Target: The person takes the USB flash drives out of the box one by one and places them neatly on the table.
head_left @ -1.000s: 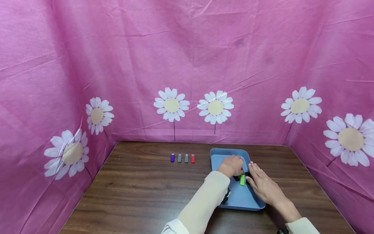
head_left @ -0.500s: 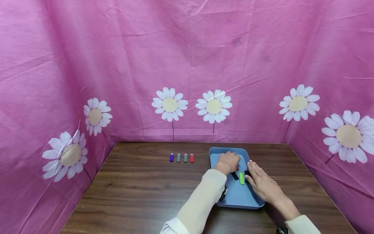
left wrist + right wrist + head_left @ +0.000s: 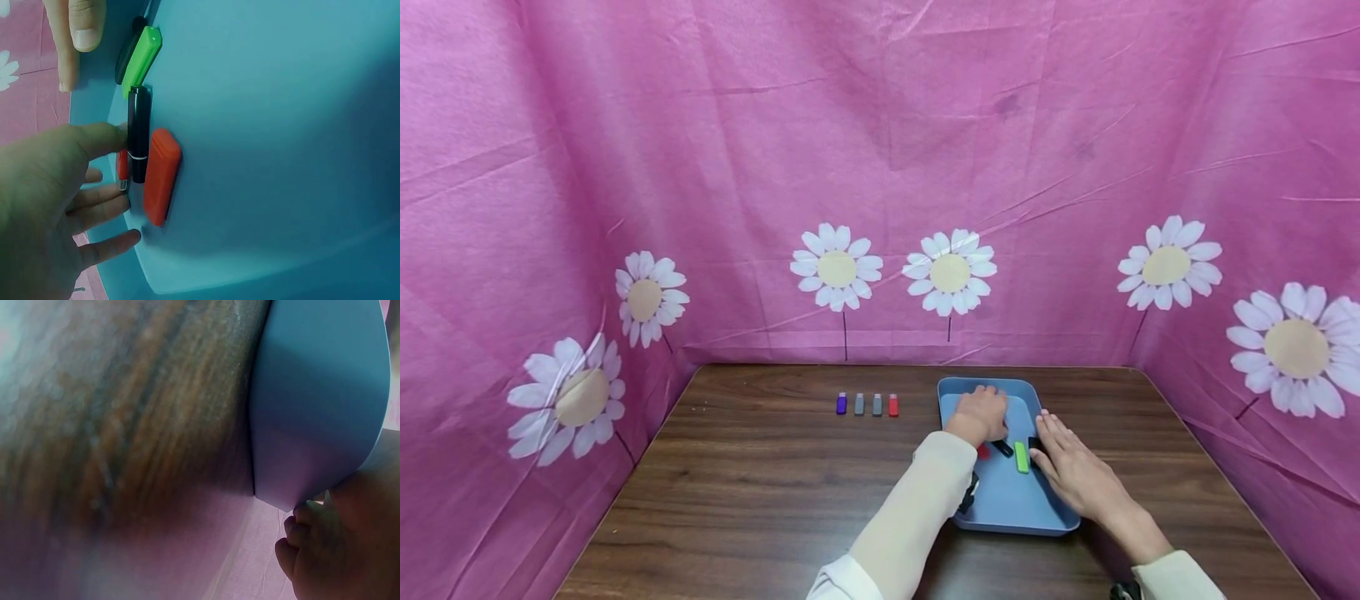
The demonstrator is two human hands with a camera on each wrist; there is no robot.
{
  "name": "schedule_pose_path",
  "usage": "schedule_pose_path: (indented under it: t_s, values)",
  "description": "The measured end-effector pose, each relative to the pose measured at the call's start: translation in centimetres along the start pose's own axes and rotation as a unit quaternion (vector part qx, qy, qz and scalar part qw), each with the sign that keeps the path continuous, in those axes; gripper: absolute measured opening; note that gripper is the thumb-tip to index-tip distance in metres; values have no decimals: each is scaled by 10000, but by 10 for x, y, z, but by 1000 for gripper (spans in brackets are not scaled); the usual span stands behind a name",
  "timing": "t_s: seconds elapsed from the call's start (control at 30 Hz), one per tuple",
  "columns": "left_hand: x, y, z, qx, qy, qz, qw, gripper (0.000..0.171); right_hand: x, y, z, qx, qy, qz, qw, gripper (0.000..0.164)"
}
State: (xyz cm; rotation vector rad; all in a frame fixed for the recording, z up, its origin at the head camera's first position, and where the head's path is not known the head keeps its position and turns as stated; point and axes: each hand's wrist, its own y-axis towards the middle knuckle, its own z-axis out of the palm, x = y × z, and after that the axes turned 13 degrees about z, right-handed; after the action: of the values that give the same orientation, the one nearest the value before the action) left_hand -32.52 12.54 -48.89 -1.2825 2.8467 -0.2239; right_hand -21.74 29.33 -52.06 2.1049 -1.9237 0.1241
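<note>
In the head view, we see the left hand [image 3: 981, 414] reaching inside a blue rectangular tray [image 3: 1015, 504], its fingers spread beside a small red flash drive [image 3: 122, 165]; we cannot tell whether they pinch it. Next to this drive, we find a black stick with a silver ring [image 3: 140, 115], a larger red stick [image 3: 164, 172] and a lime-green stick [image 3: 1022, 458]. We observe the right hand [image 3: 1078, 471] released, fingers straight, resting along the tray's right rim. On the wooden table [image 3: 760, 475], we note a row of purple [image 3: 841, 404], grey and red flash drives.
</note>
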Motion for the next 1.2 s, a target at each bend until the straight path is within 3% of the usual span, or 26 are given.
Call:
schedule_pose_path:
  t_s: [0.27,0.57,0.8,0.93,1.2]
  values:
    - [1,-7,-3,-22,-266,-47,9996,27,0,0,0,-3,-23,-15,10000,62]
    - [-2,-8,-6,-161,-260,84,9995,52,1,1,0,85,2,62,9999,63]
    - [0,-9,-7,-181,-278,146,9993,38,3,-1,-1,59,-10,33,10000,62]
    - [4,-11,-10,-227,-339,121,9991,40,4,-2,-4,62,48,-3,10000,62]
    - [11,-12,-20,-393,-436,225,9980,66,4,-1,-6,69,118,-35,9999,62]
